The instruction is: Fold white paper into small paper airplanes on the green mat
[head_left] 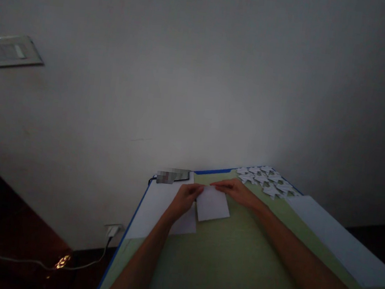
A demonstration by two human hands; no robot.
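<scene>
A small square of white paper (212, 208) is held over the green tabletop (224, 259). At its upper left corner, my left hand (185, 200) is closed, thumb and fingers pinching the paper. My right hand (238, 194) has its fingers pressed together on the upper right part of the same paper's far edge. Under and beside my left hand lies a larger white sheet (150, 209). The fingertips of both hands partly cover the top edge of the square.
Several folded white paper shapes (261, 179) lie at the far right corner. A long white sheet (341, 240) rests along the right side. A phone-like device (182, 176) sits at the back left against the wall (198, 94). A cable runs from a plug (112, 231) low on the left.
</scene>
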